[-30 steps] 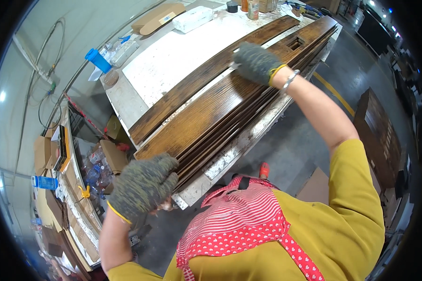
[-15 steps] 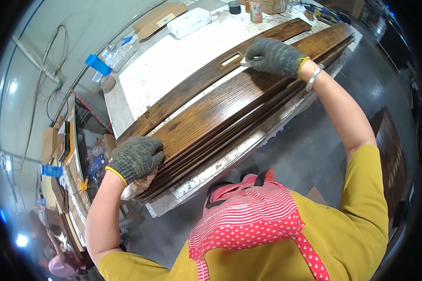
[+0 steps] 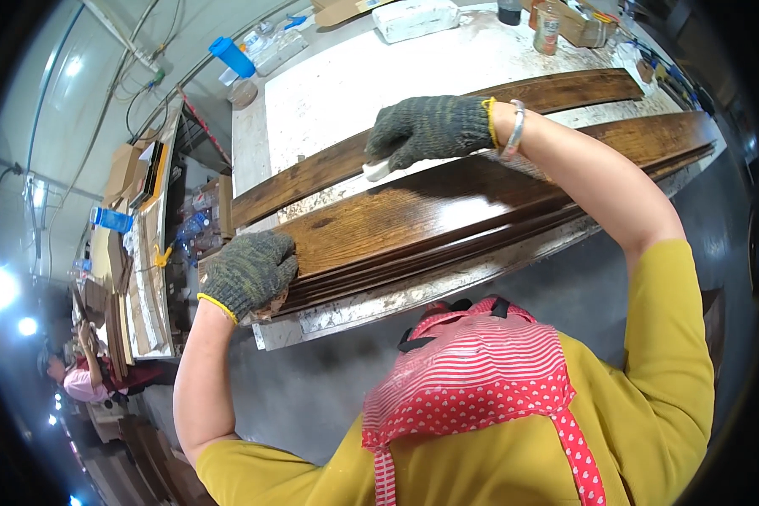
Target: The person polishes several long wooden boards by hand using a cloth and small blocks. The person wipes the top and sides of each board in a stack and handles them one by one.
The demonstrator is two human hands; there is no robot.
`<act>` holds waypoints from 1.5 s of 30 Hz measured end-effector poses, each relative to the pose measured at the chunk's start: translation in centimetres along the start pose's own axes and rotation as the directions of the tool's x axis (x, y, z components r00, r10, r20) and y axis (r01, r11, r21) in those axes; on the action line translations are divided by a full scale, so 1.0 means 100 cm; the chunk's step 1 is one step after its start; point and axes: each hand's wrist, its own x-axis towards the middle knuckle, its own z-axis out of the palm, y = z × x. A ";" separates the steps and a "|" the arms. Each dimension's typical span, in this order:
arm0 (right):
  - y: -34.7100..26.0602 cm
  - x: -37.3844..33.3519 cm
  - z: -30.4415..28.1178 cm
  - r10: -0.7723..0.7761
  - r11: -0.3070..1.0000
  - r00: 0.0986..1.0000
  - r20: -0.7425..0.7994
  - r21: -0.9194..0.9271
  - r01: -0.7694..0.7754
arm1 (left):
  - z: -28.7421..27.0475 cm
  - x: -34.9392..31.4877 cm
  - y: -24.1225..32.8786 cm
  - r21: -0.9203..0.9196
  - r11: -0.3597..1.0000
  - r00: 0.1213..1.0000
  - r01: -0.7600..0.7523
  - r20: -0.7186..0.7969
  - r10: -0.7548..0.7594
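A dark brown wood-grained plank (image 3: pixel 379 219) lies on top of a stack of similar planks along the table's near side. My left hand (image 3: pixel 251 271), in a grey-green knit glove, is closed at the plank's left end. A crumpled pale rag (image 3: pixel 273 307) shows partly beneath its fingers; the rest is hidden by the glove. Gloved the same way, my right hand (image 3: pixel 430 131) pinches a small white piece (image 3: pixel 378 171) over the far edge of the top plank. Behind it lies a separate narrower brown plank (image 3: pixel 312 175), partly covered by that hand.
The white worktable (image 3: pixel 320 101) is stained. Along its far side are a blue bottle (image 3: pixel 232 56), a white wrapped block (image 3: pixel 416 18), a jar (image 3: pixel 546 30) and a cardboard box (image 3: pixel 584 27). A co-worker (image 3: pixel 88 381) is at the far left, near shelving with cardboard.
My right hand has slid leftward along the top plank with the white piece. My left hand stays at the plank's left end. The whole view has turned and shifted.
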 end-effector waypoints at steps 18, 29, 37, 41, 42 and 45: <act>0.042 -0.020 -0.050 -0.172 0.985 0.956 0.240 0.071 0.159 | -0.012 0.033 0.083 -0.130 0.892 0.900 0.432 0.007 -0.435; 0.090 -0.041 -0.052 -0.368 0.927 0.868 0.334 0.201 0.316 | -0.014 0.041 0.099 -0.193 0.794 0.814 0.576 0.053 -0.578; 0.114 -0.126 -0.116 -0.088 0.946 0.927 0.365 0.323 -0.037 | -0.012 0.042 0.103 -0.125 0.837 0.838 0.532 -0.061 -0.542; 0.108 -0.078 -0.072 -0.309 0.903 0.912 0.271 0.386 0.191 | -0.011 0.045 0.110 -0.096 0.824 0.821 0.559 -0.076 -0.566; 0.108 -0.073 -0.067 -0.326 0.904 0.907 0.268 0.370 0.215 | -0.013 0.049 0.113 -0.073 0.802 0.800 0.593 -0.064 -0.597; 0.123 -0.089 -0.077 -0.349 0.915 0.889 0.296 0.314 0.254 | -0.018 0.056 0.123 -0.045 0.762 0.759 0.646 -0.062 -0.648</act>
